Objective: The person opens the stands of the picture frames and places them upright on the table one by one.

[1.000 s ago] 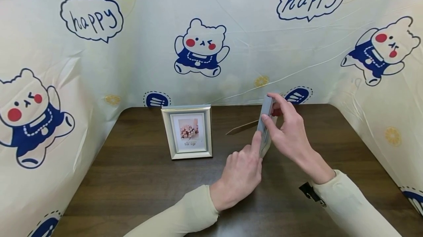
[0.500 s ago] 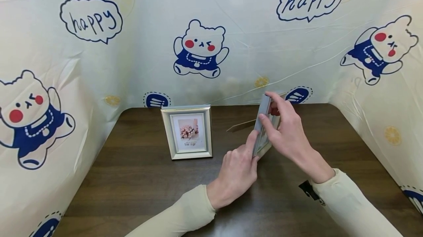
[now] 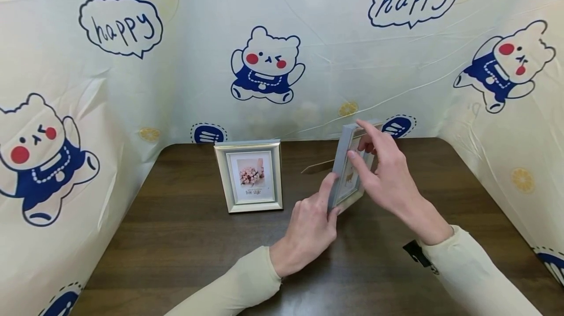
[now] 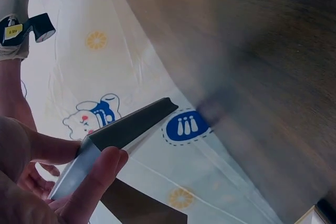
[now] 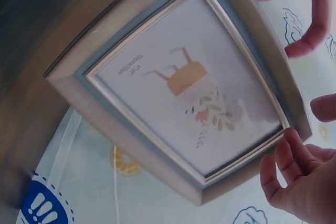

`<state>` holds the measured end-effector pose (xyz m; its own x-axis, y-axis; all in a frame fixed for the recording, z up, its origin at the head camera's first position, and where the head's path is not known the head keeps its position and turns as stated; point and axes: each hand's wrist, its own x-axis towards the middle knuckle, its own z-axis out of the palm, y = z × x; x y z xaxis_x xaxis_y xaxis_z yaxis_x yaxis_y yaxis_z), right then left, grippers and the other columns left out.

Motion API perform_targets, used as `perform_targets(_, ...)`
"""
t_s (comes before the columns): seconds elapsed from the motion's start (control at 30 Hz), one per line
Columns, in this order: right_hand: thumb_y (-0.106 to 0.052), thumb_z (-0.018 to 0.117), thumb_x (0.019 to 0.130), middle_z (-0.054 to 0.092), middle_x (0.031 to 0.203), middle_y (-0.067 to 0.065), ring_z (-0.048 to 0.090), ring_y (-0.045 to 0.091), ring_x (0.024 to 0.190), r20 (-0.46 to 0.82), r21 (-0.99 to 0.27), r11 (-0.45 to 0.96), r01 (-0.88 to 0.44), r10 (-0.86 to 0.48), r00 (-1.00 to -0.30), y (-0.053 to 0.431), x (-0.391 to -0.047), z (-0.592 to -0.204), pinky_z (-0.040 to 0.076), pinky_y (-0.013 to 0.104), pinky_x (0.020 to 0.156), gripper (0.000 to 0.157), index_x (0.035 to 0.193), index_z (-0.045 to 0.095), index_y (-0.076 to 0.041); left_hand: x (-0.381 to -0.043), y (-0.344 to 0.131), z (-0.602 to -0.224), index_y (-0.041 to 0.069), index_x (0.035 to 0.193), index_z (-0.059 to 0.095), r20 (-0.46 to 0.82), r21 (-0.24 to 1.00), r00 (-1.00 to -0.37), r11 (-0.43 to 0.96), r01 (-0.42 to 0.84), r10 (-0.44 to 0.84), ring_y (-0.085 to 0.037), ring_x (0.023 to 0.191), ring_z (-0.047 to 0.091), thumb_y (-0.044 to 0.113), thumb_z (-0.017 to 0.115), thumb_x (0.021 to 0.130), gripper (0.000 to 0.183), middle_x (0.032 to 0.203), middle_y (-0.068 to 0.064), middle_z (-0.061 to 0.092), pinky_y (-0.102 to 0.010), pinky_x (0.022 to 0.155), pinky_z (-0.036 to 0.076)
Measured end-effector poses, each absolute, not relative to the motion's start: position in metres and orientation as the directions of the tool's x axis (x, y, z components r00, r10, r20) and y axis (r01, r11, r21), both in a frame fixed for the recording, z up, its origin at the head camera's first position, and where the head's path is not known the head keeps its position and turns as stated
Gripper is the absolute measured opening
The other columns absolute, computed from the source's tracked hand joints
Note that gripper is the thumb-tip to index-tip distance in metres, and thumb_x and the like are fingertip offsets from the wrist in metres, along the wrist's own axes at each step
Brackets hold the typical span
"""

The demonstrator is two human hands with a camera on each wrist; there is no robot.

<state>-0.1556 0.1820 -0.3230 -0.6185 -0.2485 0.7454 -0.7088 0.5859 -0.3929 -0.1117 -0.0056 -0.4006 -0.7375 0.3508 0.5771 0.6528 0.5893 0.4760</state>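
Note:
A silver-grey picture frame (image 3: 340,149) stands tilted at an angle on the table's right half, its brown back stand (image 3: 318,165) jutting out to the left. My left hand (image 3: 306,232) pinches its lower left edge between thumb and index finger; this grip shows in the left wrist view. At the upper edge and corner, my right hand (image 3: 383,169) has its curled fingers against the frame. The right wrist view shows the printed picture (image 5: 191,95) of a legged plant pot, upside down there. A second picture frame (image 3: 253,176), with pink flowers, stands upright further left.
Both frames are on a dark wood-grain table (image 3: 176,257). A pale curtain (image 3: 308,2) printed with bears and "happy" bubbles hangs behind it and along both sides. A black strap device (image 3: 418,255) sits at the right sleeve.
The held picture frame has turned and shifted to the left, so more of its front shows. My left hand has moved left with its edge. The flower frame stays in place.

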Motion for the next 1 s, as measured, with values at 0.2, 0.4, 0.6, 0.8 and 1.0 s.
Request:
perform_targets(0.2,0.004,0.068,0.096,0.062,0.096,0.011,0.056,0.023,0.088,0.767,-0.417,0.591,-0.691,-0.180,-0.616,0.196,-0.156,-0.324,0.045,0.027,0.081,0.054,0.148,0.054,0.000,-0.113,-0.010,-0.400,0.012,0.149,0.038,0.593,0.504,-0.740,0.570,0.649,0.318,-0.026,0.080,0.077,0.002,0.083,0.088,0.076,0.110,-0.017,0.077,-0.039,0.063,0.061)
perform_targets(0.4,0.004,0.066,0.098,0.061,0.095,0.011,0.054,0.020,0.087,0.731,-0.482,0.638,-0.601,-0.086,-0.677,0.214,-0.159,-0.338,0.043,0.024,0.080,0.052,0.148,0.054,-0.001,-0.115,-0.014,-0.400,0.012,0.149,0.039,0.595,0.522,-0.744,0.556,0.646,0.305,-0.027,0.081,0.077,0.003,0.082,0.089,0.075,0.115,-0.017,0.076,-0.038,0.065,0.061)
perform_targets(0.6,-0.003,0.065,0.100,0.061,0.102,0.014,0.058,0.028,0.091,0.639,-0.504,0.717,-0.481,-0.064,-0.766,0.229,-0.171,-0.347,0.043,0.040,0.083,0.058,0.155,0.044,-0.003,-0.116,-0.016,-0.400,0.013,0.149,0.039,0.586,0.543,-0.754,0.547,0.637,0.296,-0.027,0.085,0.077,0.002,0.081,0.090,0.074,0.113,-0.019,0.076,-0.039,0.068,0.062)
perform_targets(0.8,-0.008,0.064,0.102,0.061,0.111,0.016,0.058,0.032,0.100,0.516,-0.557,0.721,-0.413,-0.090,-0.852,0.234,-0.182,-0.353,0.042,0.045,0.082,0.075,0.166,0.023,-0.010,-0.115,-0.019,-0.401,0.013,0.150,0.039,0.578,0.556,-0.761,0.541,0.631,0.293,-0.026,0.087,0.077,0.002,0.081,0.091,0.074,0.113,-0.019,0.076,-0.038,0.069,0.062)
perform_targets(1.0,-0.008,0.063,0.104,0.063,0.111,0.013,0.056,0.024,0.094,0.464,-0.591,0.684,-0.428,-0.146,-0.874,0.238,-0.190,-0.360,0.042,0.029,0.074,0.082,0.169,0.014,-0.018,-0.114,-0.021,-0.403,0.013,0.151,0.039,0.571,0.574,-0.767,0.527,0.627,0.291,-0.024,0.087,0.077,0.001,0.080,0.091,0.074,0.112,-0.018,0.076,-0.035,0.068,0.062)
